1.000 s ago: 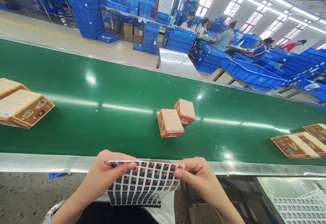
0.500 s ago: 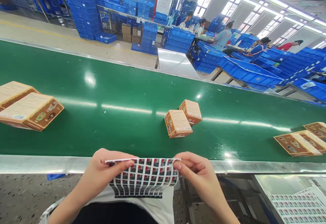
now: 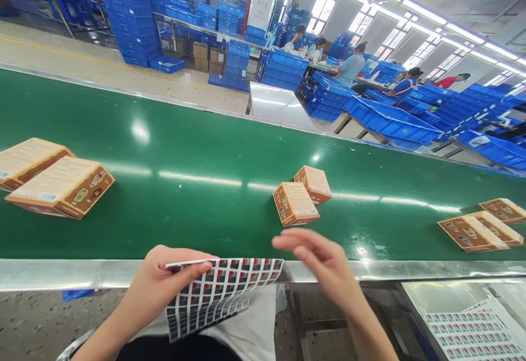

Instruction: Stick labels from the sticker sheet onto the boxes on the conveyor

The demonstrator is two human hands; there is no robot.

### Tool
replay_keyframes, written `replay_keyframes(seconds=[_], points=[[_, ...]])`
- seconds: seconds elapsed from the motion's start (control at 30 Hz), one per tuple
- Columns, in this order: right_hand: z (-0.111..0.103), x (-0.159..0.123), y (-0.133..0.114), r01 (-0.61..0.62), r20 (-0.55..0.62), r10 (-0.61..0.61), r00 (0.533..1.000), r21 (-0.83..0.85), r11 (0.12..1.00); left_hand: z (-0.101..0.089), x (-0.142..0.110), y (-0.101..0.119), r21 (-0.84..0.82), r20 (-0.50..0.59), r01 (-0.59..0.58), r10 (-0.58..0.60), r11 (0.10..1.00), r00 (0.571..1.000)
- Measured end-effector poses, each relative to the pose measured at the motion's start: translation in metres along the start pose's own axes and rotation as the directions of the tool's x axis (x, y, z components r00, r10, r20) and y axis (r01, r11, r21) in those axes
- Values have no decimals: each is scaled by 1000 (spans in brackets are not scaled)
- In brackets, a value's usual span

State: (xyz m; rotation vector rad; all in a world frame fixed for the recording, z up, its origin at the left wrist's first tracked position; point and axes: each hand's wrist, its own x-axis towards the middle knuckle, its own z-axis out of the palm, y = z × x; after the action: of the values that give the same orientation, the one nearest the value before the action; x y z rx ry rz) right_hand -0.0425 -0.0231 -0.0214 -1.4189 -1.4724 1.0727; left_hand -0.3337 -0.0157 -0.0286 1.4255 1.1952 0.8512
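Note:
My left hand [image 3: 175,276] pinches one edge of a sheet of stickers [image 3: 224,281], printed with a grid of small dark and red labels. The sheet bends downward and its right end hangs free. My right hand [image 3: 324,259] is off the sheet, its fingers stretched out over the near edge of the green conveyor belt [image 3: 197,218] and somewhat blurred. Just beyond that hand, a brown and cream box [image 3: 296,203] touches a second box [image 3: 314,183] behind it.
More boxes [image 3: 61,185] lie on the belt at the left, and others [image 3: 472,232] at the right. Similar sticker sheets [image 3: 472,328] rest on a metal table at lower right. Beyond the belt stand stacked blue crates [image 3: 127,16], a small metal table [image 3: 279,101] and several people working.
My right hand has let go of the sheet and risen slightly to the right. The sheet's right side now hangs loose. The left and middle boxes have shifted slightly right in view.

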Motion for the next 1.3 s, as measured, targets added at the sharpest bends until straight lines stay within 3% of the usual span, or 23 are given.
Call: replay_keyframes(seconds=[0.03, 0.07, 0.1, 0.13, 0.2, 0.3, 0.43, 0.53, 0.6, 0.67, 0.83, 0.9, 1.03, 1.1, 1.2, 1.3], points=[[-18, 14, 5, 59, -140, -73, 987, -103, 993, 0, 0, -1, -8, 31, 6, -6, 1000, 1000], [-38, 29, 11, 53, -325, -115, 939, -194, 980, 1, -1, -3, -16, 70, 2, -1, 1000, 998], [-58, 46, 18, 13, -478, -135, 868, -249, 968, 2, -2, -5, -27, 118, -13, 16, 1000, 993], [-77, 63, 25, -50, -544, -98, 833, -252, 966, 4, -3, -7, -37, 166, -34, 39, 999, 985], [-107, 91, 38, -163, -489, 55, 871, -181, 970, 8, -5, -13, -52, 243, -71, 82, 996, 967], [-129, 108, 51, -213, -300, 166, 939, -131, 968, 14, -8, -20, -66, 292, -109, 124, 992, 948], [-137, 87, 58, -255, -103, 245, 964, -104, 961, 15, -11, -23, -91, 287, -108, 130, 990, 949], [-141, 64, 59, -252, -117, 238, 964, -120, 960, 14, -11, -20, -101, 274, -94, 119, 990, 954], [-133, 53, 58, -238, -129, 219, 967, -151, 959, 16, -11, -17, -119, 250, -83, 111, 989, 962], [-112, 46, 54, -219, -78, 208, 975, -181, 959, 19, -10, -12, -138, 244, -60, 93, 989, 965], [-23, 35, 35, -84, 36, 94, 995, -219, 972, 29, -8, -2, -116, 230, -11, 38, 993, 972], [1, 28, 22, 22, 65, -7, 998, -234, 972, 30, -8, 1, -88, 203, 0, 18, 996, 979], [5, 3, -10, 254, -51, -307, 950, -442, 860, 27, -9, 8, -17, 109, 18, -16, 1000, 994], [-2, -12, -25, 369, 31, -418, 908, -532, 762, 26, -10, 10, -6, 84, -6, 7, 1000, 996], [-4, -27, -35, 536, 184, -564, 805, -632, 559, 27, -11, 13, 5, 109, -92, 91, 996, 990], [3, -34, -33, 568, 262, -600, 756, -718, 403, 30, -11, 15, 13, 123, -142, 139, 990, 983]])
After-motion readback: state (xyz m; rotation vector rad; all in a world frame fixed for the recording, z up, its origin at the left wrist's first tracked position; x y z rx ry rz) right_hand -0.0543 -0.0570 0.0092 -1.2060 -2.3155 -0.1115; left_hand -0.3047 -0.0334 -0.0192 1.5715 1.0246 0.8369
